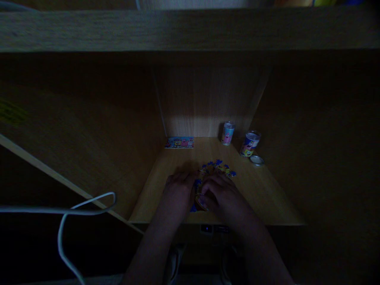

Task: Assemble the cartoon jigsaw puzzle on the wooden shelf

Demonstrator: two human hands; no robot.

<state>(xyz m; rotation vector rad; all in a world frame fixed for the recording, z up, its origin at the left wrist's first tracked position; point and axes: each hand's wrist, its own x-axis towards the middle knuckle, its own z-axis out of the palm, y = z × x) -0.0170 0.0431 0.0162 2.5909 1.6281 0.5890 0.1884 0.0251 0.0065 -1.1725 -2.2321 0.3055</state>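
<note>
Left hand rests half closed at the edge of the jigsaw pieces on the wooden desk, with a Patrick picture card far behind it. Right hand curves over the pieces, fingers bent down, but it is too dark to tell if it grips one. A Patrick tin, a SpongeBob tin and a round lid sit further right.
</note>
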